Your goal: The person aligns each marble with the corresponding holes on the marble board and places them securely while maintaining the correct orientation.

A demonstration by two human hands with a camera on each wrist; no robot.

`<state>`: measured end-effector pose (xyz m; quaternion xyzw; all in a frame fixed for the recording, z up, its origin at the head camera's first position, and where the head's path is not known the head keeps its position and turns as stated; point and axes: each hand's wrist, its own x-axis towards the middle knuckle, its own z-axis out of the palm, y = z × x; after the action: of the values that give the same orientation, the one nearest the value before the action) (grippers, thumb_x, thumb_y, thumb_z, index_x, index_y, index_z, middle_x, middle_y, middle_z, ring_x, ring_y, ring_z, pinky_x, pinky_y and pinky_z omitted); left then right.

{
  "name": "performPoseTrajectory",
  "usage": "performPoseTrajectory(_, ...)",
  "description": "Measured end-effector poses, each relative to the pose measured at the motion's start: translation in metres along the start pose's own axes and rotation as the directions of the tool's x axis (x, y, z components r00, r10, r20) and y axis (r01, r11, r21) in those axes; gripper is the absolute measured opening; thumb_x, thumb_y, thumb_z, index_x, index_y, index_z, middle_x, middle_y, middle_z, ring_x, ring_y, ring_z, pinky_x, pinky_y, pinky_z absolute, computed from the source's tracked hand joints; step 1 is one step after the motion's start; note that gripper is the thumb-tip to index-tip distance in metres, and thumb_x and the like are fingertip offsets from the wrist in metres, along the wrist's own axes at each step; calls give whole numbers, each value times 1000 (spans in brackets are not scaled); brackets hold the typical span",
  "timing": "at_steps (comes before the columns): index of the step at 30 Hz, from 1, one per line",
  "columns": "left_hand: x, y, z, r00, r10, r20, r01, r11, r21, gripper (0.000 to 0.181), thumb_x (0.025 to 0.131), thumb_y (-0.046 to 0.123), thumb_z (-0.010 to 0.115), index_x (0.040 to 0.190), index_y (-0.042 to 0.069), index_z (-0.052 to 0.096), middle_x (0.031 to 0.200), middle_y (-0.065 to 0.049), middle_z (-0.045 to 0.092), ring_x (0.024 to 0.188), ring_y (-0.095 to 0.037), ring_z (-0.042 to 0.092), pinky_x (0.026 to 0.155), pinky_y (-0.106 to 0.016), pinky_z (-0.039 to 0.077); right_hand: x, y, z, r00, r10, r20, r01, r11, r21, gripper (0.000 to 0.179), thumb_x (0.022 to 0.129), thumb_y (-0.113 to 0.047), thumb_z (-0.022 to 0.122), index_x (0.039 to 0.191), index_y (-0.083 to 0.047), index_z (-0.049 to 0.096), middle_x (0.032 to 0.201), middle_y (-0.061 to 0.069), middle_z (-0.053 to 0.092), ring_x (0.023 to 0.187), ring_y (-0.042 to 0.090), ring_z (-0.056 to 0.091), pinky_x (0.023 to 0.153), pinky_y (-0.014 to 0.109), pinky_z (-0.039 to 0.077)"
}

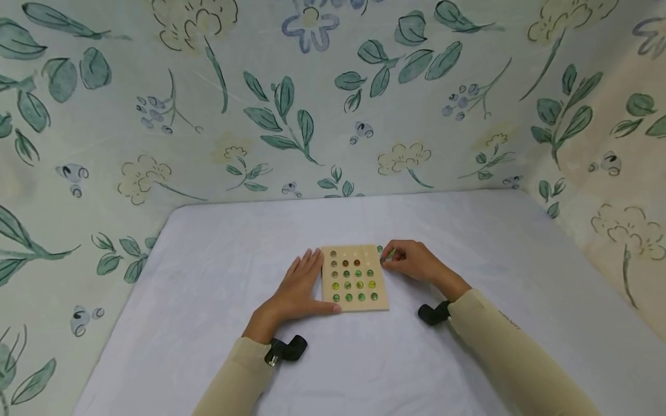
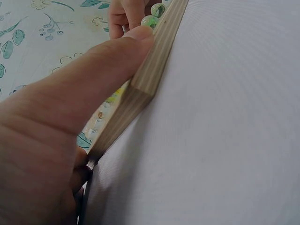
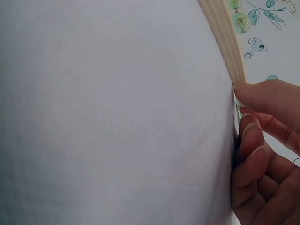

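Observation:
A square wooden board [image 1: 355,308] lies on the white cloth, with glass marbles in rows: green ones, yellow-green ones, two brown ones and some greyish ones down the left column. Several hollows near its top right hold no marble. My left hand [image 1: 299,292] lies against the board's left side with fingers straight, its thumb resting on the near left corner. At the board's right edge, my right hand [image 1: 413,261] has thumb and forefinger together on a dark green marble [image 1: 382,260], mostly hidden by the fingertips. Another green marble [image 1: 380,248] sits just beyond them, beside the board.
The white cloth [image 1: 234,248] covers the table around the board. Floral fabric [image 1: 312,115] hangs behind the far edge and along both sides. A small black camera is worn on each wrist, over beige sleeves [image 1: 236,375].

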<state>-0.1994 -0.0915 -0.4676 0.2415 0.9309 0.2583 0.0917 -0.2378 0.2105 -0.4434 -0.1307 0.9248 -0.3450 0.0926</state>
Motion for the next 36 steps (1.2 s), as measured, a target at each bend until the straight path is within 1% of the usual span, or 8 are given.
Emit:
performPoseTrajectory(7,1,0,0,1000,7,-12,-7,1000,-4,127,67,72,71,155,5,9,162,-7,6,148,-20,-2,119,-39,-1,1,0,-1,1000,9,3,-9,1000,-3,12,87,-18,72,98,-15,67,76,1,59,67,17,50,58,28,42)
performPoseTrajectory(14,1,1,0,1000,2,-6,-2,1000,-4,128,66,74,70,155,6,7,161,-6,5,148,-18,-4,119,-37,-3,0,0,-2,1000,-5,5,5,1000,-5,11,88,-17,72,97,-15,67,76,1,59,66,16,50,57,27,42)
performPoseTrajectory(29,2,-1,0,1000,-11,2,11,1000,22,129,65,75,70,155,7,7,162,-4,4,148,-17,-3,118,-35,-3,-1,-3,-4,1000,-14,15,14,1000,11,12,87,-17,73,98,-14,67,76,1,59,67,17,50,56,27,42)
performPoseTrajectory(36,1,-1,0,1000,-4,1,4,1000,11,129,65,74,70,155,7,7,161,-4,5,148,-17,-3,118,-36,-3,-2,-4,-6,1000,-10,24,10,1000,14,12,88,-16,71,99,-13,67,77,2,59,67,17,50,56,26,42)
